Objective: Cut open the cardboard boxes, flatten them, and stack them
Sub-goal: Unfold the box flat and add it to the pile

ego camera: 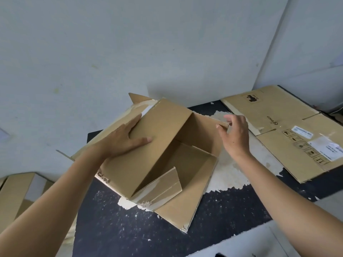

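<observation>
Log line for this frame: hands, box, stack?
left hand flat on open brown cardboard box | right hand pinches its far corner | box not yet flat | flattened labelled cardboard lies at right

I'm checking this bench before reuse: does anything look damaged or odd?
Yes. The black tabletop has a big patch beside the cardboard box where its coating has peeled to a pale layer, with white flecks scattered around. The box's near corner is torn and ragged.
</observation>
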